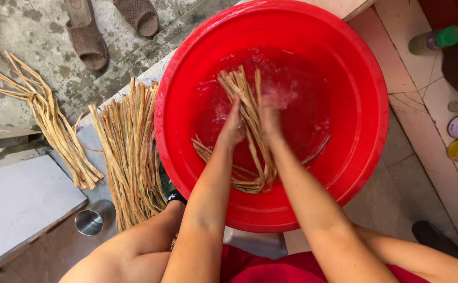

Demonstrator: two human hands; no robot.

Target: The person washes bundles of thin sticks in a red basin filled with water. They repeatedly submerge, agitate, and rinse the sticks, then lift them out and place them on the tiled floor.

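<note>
Head view: in the red basin's [344,173] water, the left hand [232,127] and right hand [269,119] press palms on a bundle of tan strips [250,112] between them, fingers closed around it, its long axis running away from the person.

A single camera, worn on the person's head, looks almost straight down. It sits close above the round red plastic basin of water [355,105], which fills the middle of the frame, with both forearms reaching in from the bottom edge (the wearer's own knees show there too). The view takes in the stained concrete floor [8,31] at upper left and the pale tiled floor [423,94] on the right. No second view shares the scene.
</note>
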